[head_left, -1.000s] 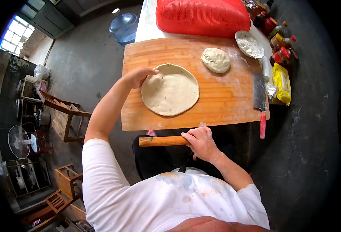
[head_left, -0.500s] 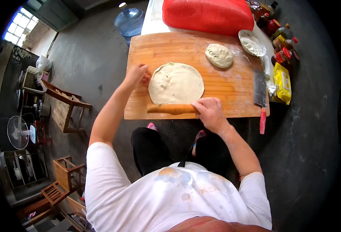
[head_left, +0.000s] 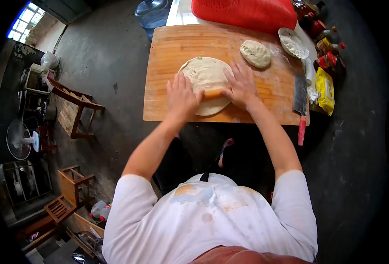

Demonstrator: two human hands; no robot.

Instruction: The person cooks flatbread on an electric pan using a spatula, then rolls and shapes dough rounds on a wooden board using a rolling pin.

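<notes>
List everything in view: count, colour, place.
board: 1, brown, on white table
flattened dough: 1, cream, on board
dough lump: 1, cream, board's far right
rolling pin: 1, brown, on flattened dough
cleaver: 1, grey, board's right edge
bowl: 1, white, board's far-right corner
basket: 1, red, beyond board
packet: 1, yellow, board's right
bottles and jars: several, mixed, far right
water jug: 1, blue, beyond board's left
fan: 1, white, left
wooden seats: at least 2, brown, left
smaller clutter: uncountable, mixed, left
left hand: 1, bare, over rolling pin
right hand: 1, bare, over rolling pin
</notes>
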